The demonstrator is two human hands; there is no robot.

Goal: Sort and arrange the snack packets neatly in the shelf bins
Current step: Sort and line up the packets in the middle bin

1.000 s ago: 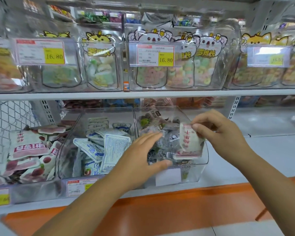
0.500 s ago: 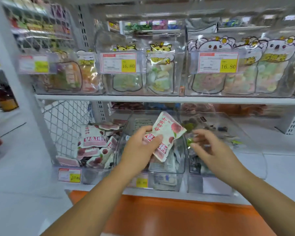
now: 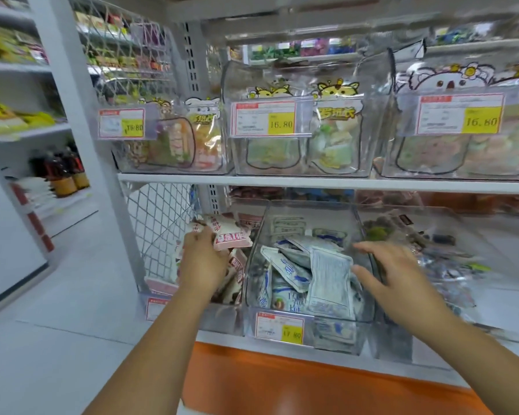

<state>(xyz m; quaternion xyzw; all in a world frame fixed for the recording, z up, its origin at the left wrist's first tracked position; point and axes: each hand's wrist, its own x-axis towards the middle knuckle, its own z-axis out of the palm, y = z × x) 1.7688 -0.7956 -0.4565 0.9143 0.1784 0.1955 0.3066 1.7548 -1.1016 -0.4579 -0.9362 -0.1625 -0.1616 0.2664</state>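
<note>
My left hand reaches into the left clear bin on the lower shelf and grips a pink and white snack packet over the other pink and white packets there. My right hand hovers open, fingers spread, over the right edge of the middle clear bin, which holds several blue and white packets. A third clear bin to the right holds mixed dark and green packets, blurred.
A white wire mesh panel closes the shelf's left end. The upper shelf carries clear bins of candy bags with price tags. An orange base runs under the lower shelf. Another shelf unit with bottles stands at the far left.
My right hand passed the pink packet to my left hand, which carried it leftward to the left bin. My right hand has let go and opened. The view swung left.
</note>
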